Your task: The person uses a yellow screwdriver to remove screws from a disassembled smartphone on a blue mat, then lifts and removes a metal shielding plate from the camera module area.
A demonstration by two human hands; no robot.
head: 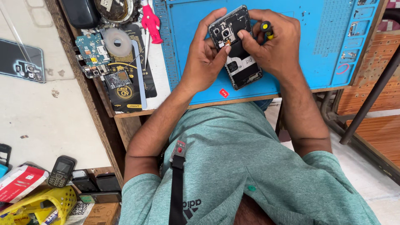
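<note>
While both hands grip it above the blue rubbery mat (pixel 291 62), the opened phone (pixel 236 46) shows dark glossy innards. Left hand (pixel 203 58) fingers clasp its edge; right hand (pixel 273 43) fingers pinch a yellow-capped screwdriver (pixel 266 28).

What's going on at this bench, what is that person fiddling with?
A person holds an opened smartphone, its back cover off and its insides showing, over a blue work mat. The left hand grips the phone's side with the thumb resting on its inner parts. The right hand steadies the other edge while also holding a small screwdriver with a yellow-and-black handle. To the left lie a loose circuit board and pink tweezers.
</note>
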